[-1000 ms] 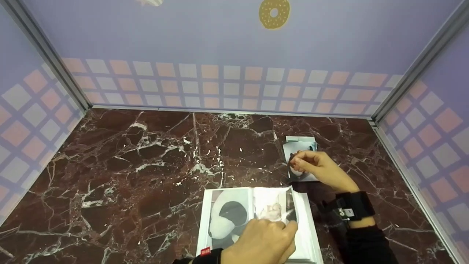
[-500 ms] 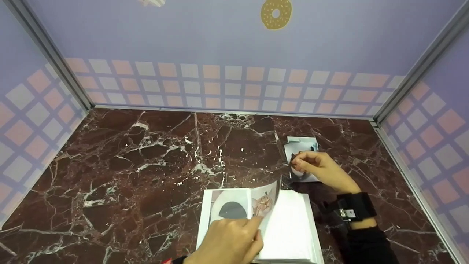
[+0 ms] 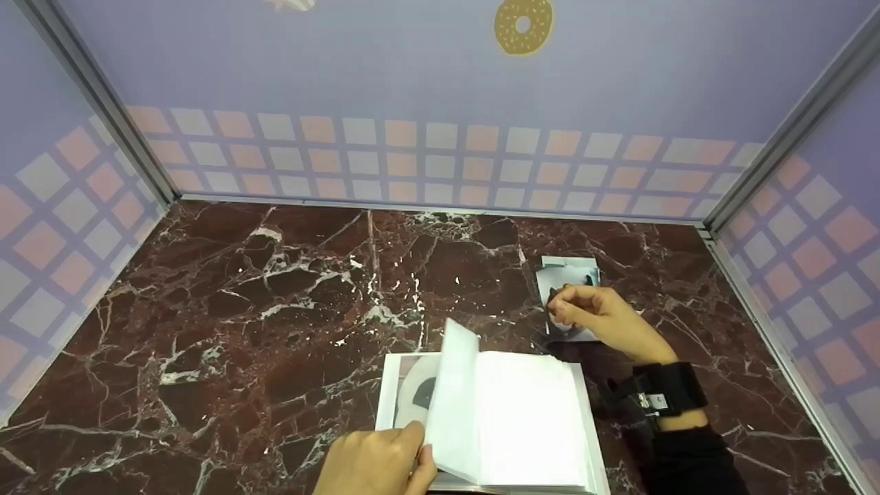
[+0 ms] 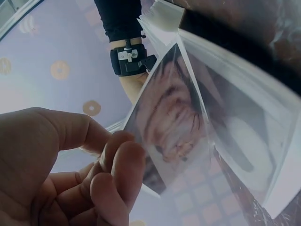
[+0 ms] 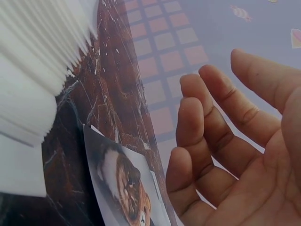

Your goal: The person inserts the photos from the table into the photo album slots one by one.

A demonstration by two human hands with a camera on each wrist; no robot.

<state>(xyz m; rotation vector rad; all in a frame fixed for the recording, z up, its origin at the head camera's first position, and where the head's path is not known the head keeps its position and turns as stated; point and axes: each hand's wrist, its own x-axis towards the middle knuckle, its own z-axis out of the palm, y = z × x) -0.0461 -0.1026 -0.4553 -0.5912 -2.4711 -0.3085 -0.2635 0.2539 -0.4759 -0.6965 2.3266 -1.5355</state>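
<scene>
No text, labels or numbers legible — any view.

Lavender back wall (image 3: 412, 75), as I view it remotely, printed with pink-and-white checks and a golden doughnut (image 3: 505, 29) | grey metal strips (image 3: 103, 103) at the corners | white-veined, dark red tabletop (image 3: 289, 344) below
</scene>
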